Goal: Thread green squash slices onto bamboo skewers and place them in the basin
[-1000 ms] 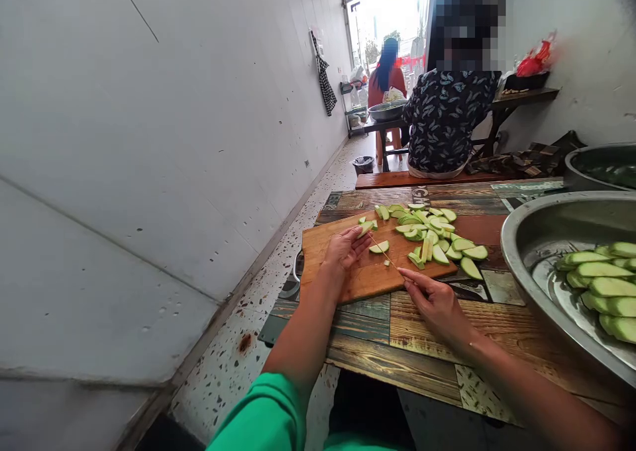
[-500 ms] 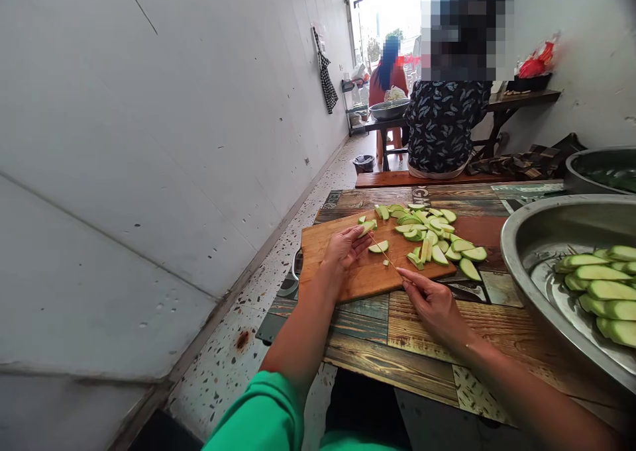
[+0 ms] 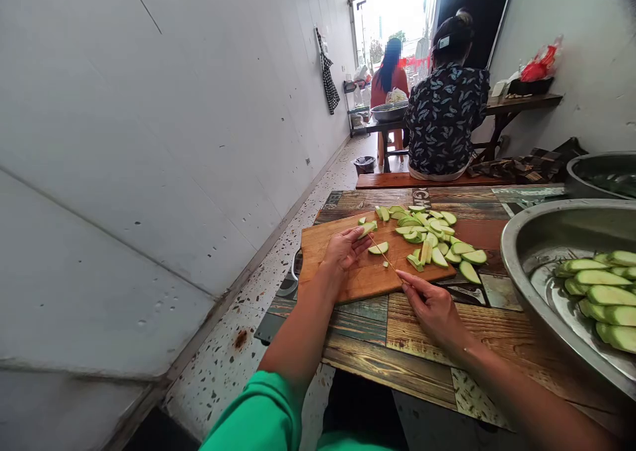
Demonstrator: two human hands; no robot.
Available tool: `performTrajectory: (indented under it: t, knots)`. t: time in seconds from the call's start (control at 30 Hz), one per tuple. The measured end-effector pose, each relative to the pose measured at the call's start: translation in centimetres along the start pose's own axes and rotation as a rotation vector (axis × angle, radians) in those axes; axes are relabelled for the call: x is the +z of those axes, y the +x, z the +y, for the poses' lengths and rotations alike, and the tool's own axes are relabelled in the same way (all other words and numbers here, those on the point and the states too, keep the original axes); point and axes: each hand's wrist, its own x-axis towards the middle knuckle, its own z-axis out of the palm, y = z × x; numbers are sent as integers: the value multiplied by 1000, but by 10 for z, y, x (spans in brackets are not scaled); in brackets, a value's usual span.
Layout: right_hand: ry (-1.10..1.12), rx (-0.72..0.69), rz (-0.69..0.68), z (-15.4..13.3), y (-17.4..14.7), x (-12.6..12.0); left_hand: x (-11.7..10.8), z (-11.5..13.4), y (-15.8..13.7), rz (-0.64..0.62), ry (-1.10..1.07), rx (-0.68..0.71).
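Over the left part of a wooden cutting board (image 3: 318,259), my left hand (image 3: 344,249) pinches a pale green zucchini slice (image 3: 368,228). My right hand (image 3: 430,302) grips the lower end of a thin wooden skewer (image 3: 385,259) near the board's front edge. The skewer slants up and left, its far tip at the slice in my left fingers; whether it has pierced the slice I cannot tell. A single half-round slice (image 3: 378,248) lies just beyond the skewer, beside a tiny scrap. A pile of cut zucchini (image 3: 422,229) covers the board's right side, some spilling onto the table.
A large metal basin (image 3: 517,239) at the right holds rows of zucchini slices (image 3: 603,295). Behind it stands a second basin (image 3: 576,169). A person in a patterned shirt (image 3: 444,120) sits on a bench ahead, another in red farther off. A white wall (image 3: 149,140) runs along the left.
Both hands hold almost the same pose, with the skewer still at the slice. The view has shifted slightly.
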Motion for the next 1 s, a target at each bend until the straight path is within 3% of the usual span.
performTrajectory:
  t: [0.37, 0.6, 0.77, 1.0]
  knots:
    - [-32, 4, -14, 3, -2, 2, -1, -5, 2, -22, 133, 92]
    - [291, 198, -69, -7, 1, 4, 6, -7, -4, -43, 128, 84]
    - [587, 452, -176, -29, 6, 12, 9, -4, -7, -48, -43, 79]
    - [974, 524, -319, -54, 25, 35, -1, 8, 5, -33, -529, 52]
